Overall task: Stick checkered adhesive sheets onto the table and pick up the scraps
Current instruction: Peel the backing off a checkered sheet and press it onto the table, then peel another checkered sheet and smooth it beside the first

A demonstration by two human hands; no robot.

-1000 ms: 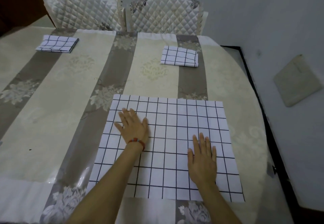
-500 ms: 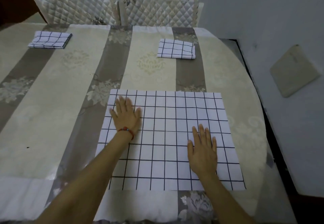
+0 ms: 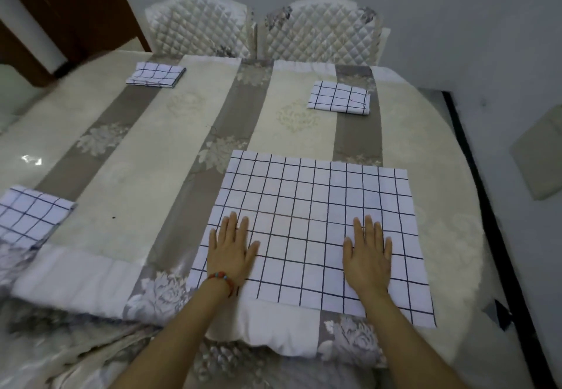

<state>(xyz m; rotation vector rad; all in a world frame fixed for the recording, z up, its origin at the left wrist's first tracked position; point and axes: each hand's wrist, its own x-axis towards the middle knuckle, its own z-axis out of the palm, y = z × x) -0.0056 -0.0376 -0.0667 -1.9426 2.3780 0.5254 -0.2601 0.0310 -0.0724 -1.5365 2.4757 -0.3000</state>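
A large white checkered sheet [image 3: 313, 206] lies flat on the striped floral table [image 3: 158, 157], close to its near edge. My left hand [image 3: 231, 248] presses palm-down on the sheet's near left part, fingers spread, a beaded bracelet on the wrist. My right hand [image 3: 368, 251] lies flat on the sheet's near right part. Neither hand holds anything. Three folded checkered sheets rest elsewhere: one at the far left [image 3: 155, 74], one at the far right [image 3: 338, 101], one at the left edge [image 3: 27, 215].
Two quilted white chairs [image 3: 319, 32] stand behind the table's far side. The table's rounded right edge [image 3: 468, 206] runs beside a grey wall and a dark floor strip. A brown door [image 3: 70, 8] is at the top left.
My left hand slid back toward me along the sheet's left side. My right hand stayed about where it was. The view tilted, bringing a third folded sheet into sight at the left.
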